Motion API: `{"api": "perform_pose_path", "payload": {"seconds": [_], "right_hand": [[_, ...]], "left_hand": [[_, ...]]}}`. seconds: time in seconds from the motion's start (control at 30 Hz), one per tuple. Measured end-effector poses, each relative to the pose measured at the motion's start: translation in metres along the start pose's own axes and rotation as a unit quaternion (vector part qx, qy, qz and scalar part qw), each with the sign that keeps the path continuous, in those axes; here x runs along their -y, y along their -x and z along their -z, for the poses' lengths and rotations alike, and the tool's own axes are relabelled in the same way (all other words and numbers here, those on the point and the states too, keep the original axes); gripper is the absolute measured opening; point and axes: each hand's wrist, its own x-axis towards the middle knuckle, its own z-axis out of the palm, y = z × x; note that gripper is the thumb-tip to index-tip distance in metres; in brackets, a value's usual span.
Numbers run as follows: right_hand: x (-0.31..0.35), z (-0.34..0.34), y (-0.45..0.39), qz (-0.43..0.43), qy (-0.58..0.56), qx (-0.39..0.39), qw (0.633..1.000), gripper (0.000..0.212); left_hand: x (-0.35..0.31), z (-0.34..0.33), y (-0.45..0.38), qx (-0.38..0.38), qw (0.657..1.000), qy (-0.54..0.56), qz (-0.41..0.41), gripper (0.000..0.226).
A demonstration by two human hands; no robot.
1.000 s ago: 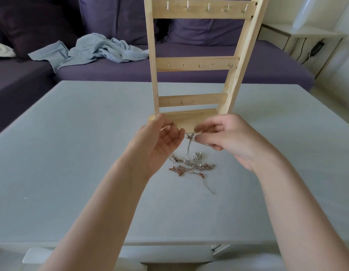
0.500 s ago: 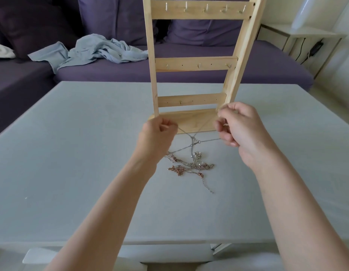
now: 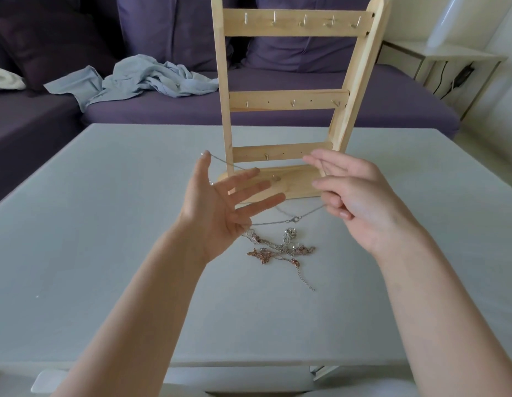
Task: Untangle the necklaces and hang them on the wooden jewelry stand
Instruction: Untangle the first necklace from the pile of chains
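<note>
Left hand [image 3: 217,207] spread, palm facing right, fingers straight and fanned; a thin silver chain [image 3: 280,222] runs over its thumb tip and across the palm, looped rather than pinched. Right hand [image 3: 355,196] opposite, palm facing left, index and middle fingers straight with the same chain draped over them; its lower fingers curl in, and whether they pinch the chain I cannot tell. Chain held as a wide loop stretched left to right between the two hands, clasp hanging on the near strand, just above the worktop [image 3: 105,253].

Remaining necklaces lie in a tangled heap [image 3: 280,249] on the worktop, below and slightly near of the hands; silver and rose-gold strands, count not resolvable. Whether the lifted chain is fully free of the heap is unclear near the left hand's little finger.

Wooden jewelry stand [image 3: 289,101] stands upright directly beyond the hands, its base just behind the fingertips. Hooks show on all three rails, none carrying anything. Judgement: loop's long axis lies parallel to the rails, so hanging calls for lifting up and away; both hands about equally near.
</note>
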Motion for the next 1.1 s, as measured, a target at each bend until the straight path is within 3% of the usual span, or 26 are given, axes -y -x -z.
{"api": "perform_pose_path", "payload": {"seconds": [0.2, 0.4, 0.6, 0.77, 0.9, 1.0, 1.1], "right_hand": [[-0.002, -0.004, -0.002, 0.034, 0.121, -0.028, 0.992, 0.058], [-0.004, -0.007, -0.004, 0.058, 0.173, -0.033, 0.983, 0.059], [-0.004, 0.001, -0.007, 0.076, 0.187, -0.043, 0.978, 0.056], [-0.004, -0.002, 0.0, 0.012, 0.191, 0.047, 0.98, 0.021], [0.001, -0.005, 0.006, 0.028, 0.198, 0.125, 0.972, 0.027], [0.008, -0.009, 0.014, 0.042, 0.215, 0.192, 0.957, 0.033], [0.007, -0.017, 0.014, 0.047, 0.241, 0.189, 0.951, 0.014]], "left_hand": [[0.0, 0.002, 0.0, 0.061, 0.996, 0.054, 0.038, 0.075], [0.001, 0.001, -0.001, 0.116, 0.986, -0.051, 0.108, 0.08], [0.005, -0.003, -0.005, 0.141, 0.966, -0.175, 0.128, 0.054], [0.005, -0.006, -0.001, 0.147, 0.971, -0.183, 0.041, 0.03], [0.001, -0.007, -0.002, 0.133, 0.982, -0.134, 0.019, 0.014], [-0.002, -0.006, -0.002, 0.112, 0.986, -0.121, 0.003, 0.023], [-0.005, -0.004, -0.002, 0.099, 0.988, -0.115, -0.008, 0.031]]}}
